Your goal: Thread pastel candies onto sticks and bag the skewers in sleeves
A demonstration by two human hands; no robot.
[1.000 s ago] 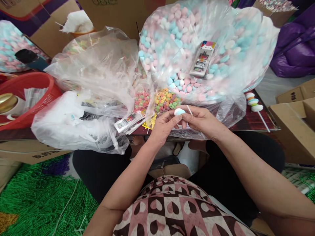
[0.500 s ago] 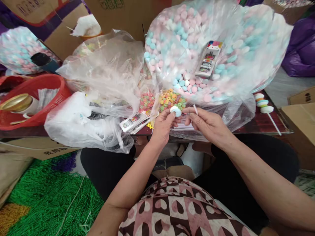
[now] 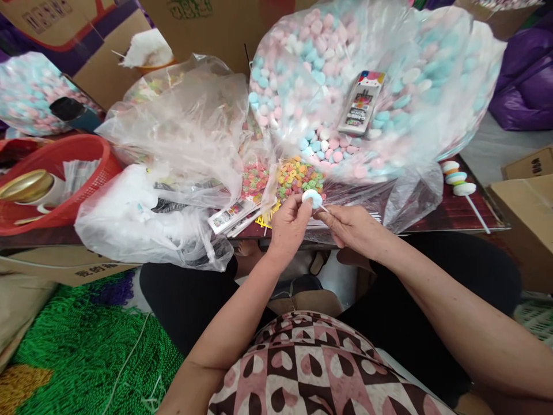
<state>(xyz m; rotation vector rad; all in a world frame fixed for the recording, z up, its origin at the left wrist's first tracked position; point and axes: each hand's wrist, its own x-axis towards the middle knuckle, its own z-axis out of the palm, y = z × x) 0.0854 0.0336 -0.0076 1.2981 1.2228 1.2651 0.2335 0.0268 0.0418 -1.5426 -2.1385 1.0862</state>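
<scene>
My left hand (image 3: 289,227) pinches white and pale-blue marshmallow discs (image 3: 312,198) between thumb and fingertips. In my right hand (image 3: 356,229), closed fingers grip a thin white stick (image 3: 324,208), its end touching or just at the discs' edge; whether it is inside them I cannot tell. Ring-shaped gummies (image 3: 298,176) in yellow, orange, green and red lie just behind my hands. An open plastic bag of pink, blue and white marshmallows (image 3: 332,153) stands beyond. At the table's right end lies a finished-looking skewer of marshmallows and gummy rings (image 3: 458,178) on a white stick.
A red basket (image 3: 97,184) with a cup and gold dish stands left. Nearby are a crumpled clear bag (image 3: 147,230) and printed packets (image 3: 233,216). A printed pack (image 3: 362,104) rests on the marshmallow bag. Cardboard boxes (image 3: 527,202) are at right, green cord (image 3: 108,346) at lower left.
My right hand has moved left and lowered, bringing the stick from upright and apart to the marshmallow discs. My left hand still holds the discs, now turned slightly. The view shifted a little.
</scene>
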